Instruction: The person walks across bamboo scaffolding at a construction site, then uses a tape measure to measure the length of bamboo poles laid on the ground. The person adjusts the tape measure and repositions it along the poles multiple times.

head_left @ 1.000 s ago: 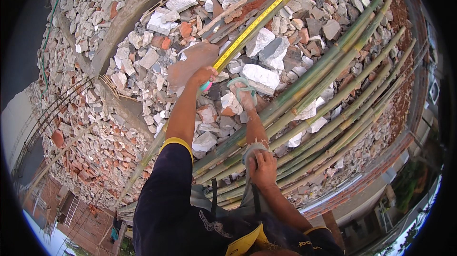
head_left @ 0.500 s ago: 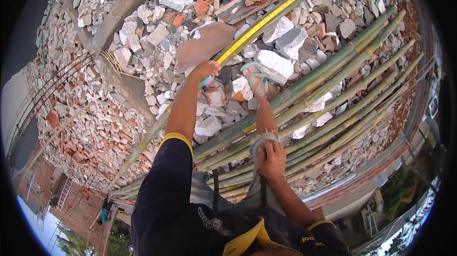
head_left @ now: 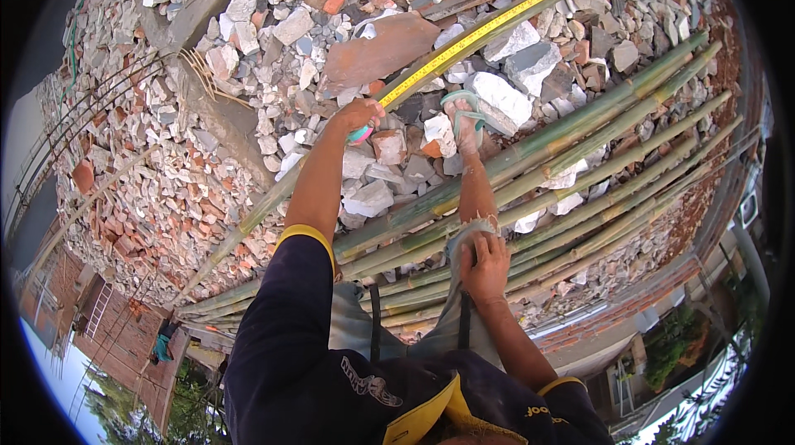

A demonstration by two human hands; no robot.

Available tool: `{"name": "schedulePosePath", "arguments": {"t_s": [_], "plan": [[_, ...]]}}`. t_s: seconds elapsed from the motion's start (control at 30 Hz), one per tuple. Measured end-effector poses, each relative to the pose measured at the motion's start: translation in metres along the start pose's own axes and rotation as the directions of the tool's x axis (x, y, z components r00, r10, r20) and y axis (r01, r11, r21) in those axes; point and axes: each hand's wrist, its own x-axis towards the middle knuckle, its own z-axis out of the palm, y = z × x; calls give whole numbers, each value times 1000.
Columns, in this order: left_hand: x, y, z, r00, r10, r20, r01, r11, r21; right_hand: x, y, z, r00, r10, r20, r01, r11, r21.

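My left hand (head_left: 358, 118) is closed around a tape measure, whose turquoise and pink case shows only in part below the fingers. Its yellow blade (head_left: 489, 28) runs out from the hand toward the upper right, lying along a single bamboo pole (head_left: 236, 256). That pole slants beneath my left arm down to the lower left. My right hand (head_left: 486, 264) rests on my bent right knee, fingers bent a little and apart, with nothing seen in it. Under that leg lie several long green bamboo poles (head_left: 571, 139), side by side.
Broken concrete and brick rubble (head_left: 166, 205) spreads all around. My sandalled foot (head_left: 466, 118) stands on it beside a white chunk (head_left: 497, 101). A concrete beam (head_left: 219, 2) crosses at upper left, near bent rebar (head_left: 79, 110). A person in turquoise (head_left: 163, 341) is far off at lower left.
The view has shifted, so the rubble and poles sit somewhat differently in the picture. My left hand still grips the tape measure, and my right hand stays on the knee.
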Motion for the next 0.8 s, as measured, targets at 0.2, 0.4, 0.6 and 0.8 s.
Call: {"name": "schedulePosePath", "arguments": {"t_s": [0.2, 0.4, 0.6, 0.8], "plan": [[-12, -14, 2, 1000, -28, 8, 28, 998, -57, -1, -7, 3, 1000, -14, 17, 14, 1000, -24], [-21, -26, 1, 1000, 6, -2, -6, 1000, 1, -1, -14, 9, 999, -31, 16, 32, 998, -61], [-22, -38, 2, 1000, 6, -20, -6, 1000, 11, -2, -20, 13, 999, -35, 24, 37, 995, -96], [-19, -60, 3, 1000, 8, -27, -9, 999, -43, -3, -25, 17, 999, -36, 33, 41, 989, -140]]}}
